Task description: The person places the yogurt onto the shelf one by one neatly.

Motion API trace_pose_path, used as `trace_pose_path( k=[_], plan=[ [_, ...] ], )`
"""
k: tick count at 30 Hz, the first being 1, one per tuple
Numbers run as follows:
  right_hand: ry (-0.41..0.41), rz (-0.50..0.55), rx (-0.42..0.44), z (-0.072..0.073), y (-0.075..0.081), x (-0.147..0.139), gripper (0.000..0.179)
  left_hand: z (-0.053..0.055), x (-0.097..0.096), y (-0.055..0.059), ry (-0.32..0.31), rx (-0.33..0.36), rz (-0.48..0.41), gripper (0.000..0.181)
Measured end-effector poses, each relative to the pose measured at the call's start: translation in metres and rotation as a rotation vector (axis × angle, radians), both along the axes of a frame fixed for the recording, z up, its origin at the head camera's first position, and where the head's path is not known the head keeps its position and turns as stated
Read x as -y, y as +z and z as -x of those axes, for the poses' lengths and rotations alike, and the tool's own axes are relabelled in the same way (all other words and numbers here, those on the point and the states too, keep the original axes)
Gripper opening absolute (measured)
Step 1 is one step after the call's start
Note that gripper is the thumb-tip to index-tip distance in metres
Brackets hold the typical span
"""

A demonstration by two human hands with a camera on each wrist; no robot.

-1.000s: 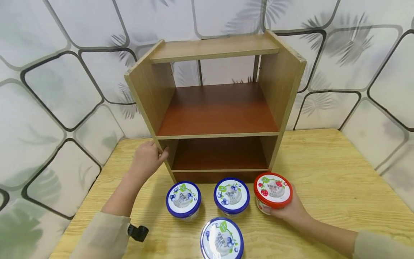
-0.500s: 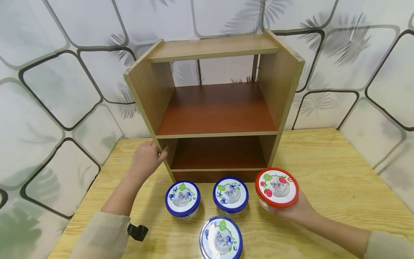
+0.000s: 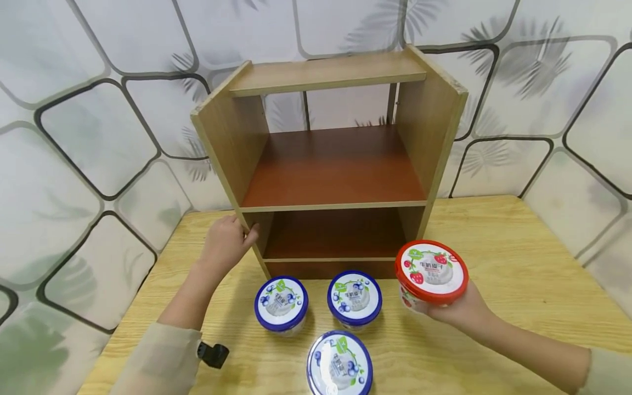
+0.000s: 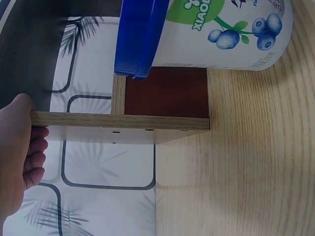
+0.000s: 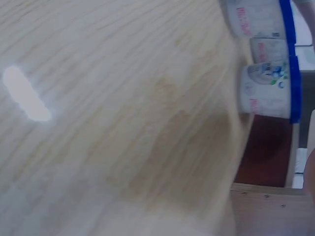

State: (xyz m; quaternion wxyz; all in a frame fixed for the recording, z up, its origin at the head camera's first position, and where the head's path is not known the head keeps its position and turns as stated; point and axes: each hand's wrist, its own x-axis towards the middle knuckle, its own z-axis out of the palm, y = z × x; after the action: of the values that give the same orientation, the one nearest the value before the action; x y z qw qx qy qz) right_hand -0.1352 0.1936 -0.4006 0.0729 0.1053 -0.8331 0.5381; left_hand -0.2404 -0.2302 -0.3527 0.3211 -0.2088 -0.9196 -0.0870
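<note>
My right hand [image 3: 466,315] holds a tub with a red lid and strawberry pictures [image 3: 432,271] above the table, in front of the shelf's lower right corner. My left hand [image 3: 224,244] grips the left side panel [image 4: 123,120] of a small wooden shelf [image 3: 336,170]; in the left wrist view the thumb lies on one face and curled fingers on the other. Three blueberry tubs with blue lids stand before the shelf: a left one [image 3: 281,304], a middle one [image 3: 354,299] and a nearer one [image 3: 339,365]. The right wrist view shows only a sliver of the right hand.
The shelf has an upper red-brown board [image 3: 336,167] and a lower compartment [image 3: 338,233], with an open back. It stands on a light wooden table [image 3: 494,263]. Patterned cloth [image 3: 518,99] hangs behind and at both sides.
The right hand has raised the red-lidded tub off the table, moving it slightly right and upward. My left hand and the blue-lidded tubs have stayed put.
</note>
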Motion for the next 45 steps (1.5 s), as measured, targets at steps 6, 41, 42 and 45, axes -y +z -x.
trace_pose_path(
  k=[6,41,42,45],
  plan=[
    [-0.017,-0.003,0.010,-0.002,0.017,0.004,0.087,0.000,0.000,0.000,-0.005,-0.013,0.012,0.022],
    [0.098,0.129,0.140,-0.008,0.085,0.046,0.081,0.001,-0.001,-0.003,-0.012,-0.041,0.001,0.024],
    [0.105,0.132,0.141,-0.008,0.086,0.049,0.081,0.001,-0.001,-0.003,-0.014,-0.047,-0.001,0.024],
    [0.127,0.145,0.136,-0.007,0.088,0.057,0.081,0.001,0.000,-0.004,-0.020,-0.055,-0.008,0.023]
  ],
)
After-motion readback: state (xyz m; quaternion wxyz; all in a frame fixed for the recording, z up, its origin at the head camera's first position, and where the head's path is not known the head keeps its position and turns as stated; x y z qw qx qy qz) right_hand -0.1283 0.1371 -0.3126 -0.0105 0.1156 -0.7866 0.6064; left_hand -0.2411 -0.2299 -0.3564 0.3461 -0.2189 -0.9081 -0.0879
